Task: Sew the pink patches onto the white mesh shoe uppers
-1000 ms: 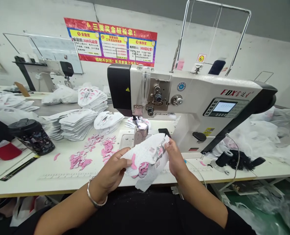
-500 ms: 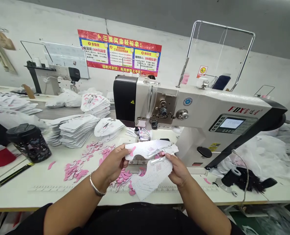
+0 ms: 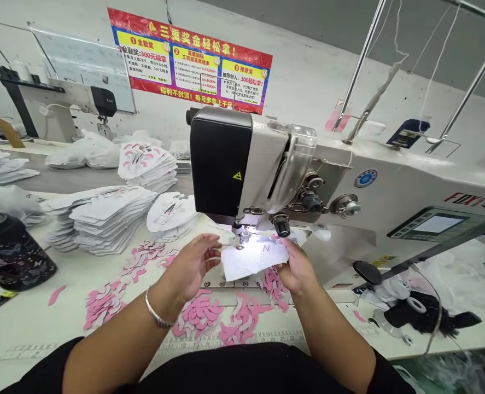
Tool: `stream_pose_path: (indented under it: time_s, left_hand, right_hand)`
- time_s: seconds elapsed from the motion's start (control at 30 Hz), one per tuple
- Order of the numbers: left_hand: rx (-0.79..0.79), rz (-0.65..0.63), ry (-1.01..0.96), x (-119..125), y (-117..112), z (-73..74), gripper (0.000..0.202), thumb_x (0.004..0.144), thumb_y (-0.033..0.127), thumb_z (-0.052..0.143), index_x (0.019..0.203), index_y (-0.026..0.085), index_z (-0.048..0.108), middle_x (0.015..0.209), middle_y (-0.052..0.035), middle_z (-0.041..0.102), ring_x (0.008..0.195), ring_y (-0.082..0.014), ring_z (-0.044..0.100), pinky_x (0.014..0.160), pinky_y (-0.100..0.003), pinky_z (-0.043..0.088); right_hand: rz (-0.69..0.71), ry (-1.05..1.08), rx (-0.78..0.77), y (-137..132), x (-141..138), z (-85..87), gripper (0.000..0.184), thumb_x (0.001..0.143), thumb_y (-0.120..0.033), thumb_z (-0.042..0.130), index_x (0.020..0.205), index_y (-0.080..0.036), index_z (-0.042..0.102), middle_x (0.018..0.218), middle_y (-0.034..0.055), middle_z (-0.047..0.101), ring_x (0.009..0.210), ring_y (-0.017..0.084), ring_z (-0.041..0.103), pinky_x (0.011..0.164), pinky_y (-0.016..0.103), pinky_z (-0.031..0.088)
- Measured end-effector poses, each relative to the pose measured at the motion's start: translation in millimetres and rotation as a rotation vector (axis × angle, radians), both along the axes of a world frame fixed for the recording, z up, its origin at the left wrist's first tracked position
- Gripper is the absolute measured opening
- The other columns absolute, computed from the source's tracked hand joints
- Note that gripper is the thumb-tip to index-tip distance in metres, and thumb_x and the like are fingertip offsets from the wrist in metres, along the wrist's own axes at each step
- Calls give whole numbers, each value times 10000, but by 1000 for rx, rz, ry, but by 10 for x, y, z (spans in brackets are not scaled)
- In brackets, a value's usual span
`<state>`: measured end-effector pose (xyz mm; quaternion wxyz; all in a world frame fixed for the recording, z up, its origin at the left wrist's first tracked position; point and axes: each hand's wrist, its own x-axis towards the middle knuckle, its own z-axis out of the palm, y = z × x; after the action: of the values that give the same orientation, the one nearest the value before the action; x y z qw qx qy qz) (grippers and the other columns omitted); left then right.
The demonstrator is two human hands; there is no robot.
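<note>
A white mesh shoe-upper piece (image 3: 253, 258) with a silver patch lies under the needle of the white and black sewing machine (image 3: 267, 164), lit by the machine's lamp. My right hand (image 3: 296, 269) pinches the piece's right edge. My left hand (image 3: 193, 266) curls beside the piece's left edge, its fingertips at or just off the fabric; I cannot tell if they grip it. A silver bracelet sits on my left wrist.
Pink cut shapes (image 3: 201, 314) lie scattered on the table in front of the machine. Stacks of white upper pieces (image 3: 103, 216) stand at the left, with a black patterned cup (image 3: 12, 254) further left. A second machine (image 3: 62, 104) and a poster (image 3: 188, 60) are behind. Plastic bags lie at the right.
My hands have carried the white piece from in front of me up under the needle, and my head has moved closer to the machine.
</note>
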<state>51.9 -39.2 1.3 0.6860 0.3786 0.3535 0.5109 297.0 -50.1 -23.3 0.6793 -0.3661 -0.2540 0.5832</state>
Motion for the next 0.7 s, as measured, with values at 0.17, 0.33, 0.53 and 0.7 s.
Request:
stream_pose_path:
  time_s: [0.17,0.33,0.53,0.7]
  left_hand:
    - [21,-208,160,67,-107,-29,246,869,417,676,876,179,613,759,-11,574,671,-118,525,627,-231,456]
    - [81,-169,189,144,0,-31,218,835,348,710,778,178,586,677,15,528,597,-100,473,583,-220,409]
    - [67,-135,183,186,-19,49,242,824,364,717,762,180,572,684,15,513,610,-106,456,595,-226,400]
    - [121,-85,293,6,-103,-81,288,872,458,639,769,206,544,704,13,533,660,-134,463,654,-248,413]
  right_hand:
    - [-127,11,3,31,-3,-49,319,750,-384,800,958,-173,680,802,13,723,609,146,641,407,219,438]
    - [-128,-15,9,-61,15,-86,315,785,-416,767,970,-181,670,804,6,711,546,107,578,389,201,409]
    - [2,-108,5,-197,55,-171,375,865,-535,646,1011,-190,659,689,4,655,497,99,515,442,216,433]
    - [141,-303,10,-483,122,-369,543,829,-724,550,875,-193,657,674,14,624,470,113,489,410,229,354]
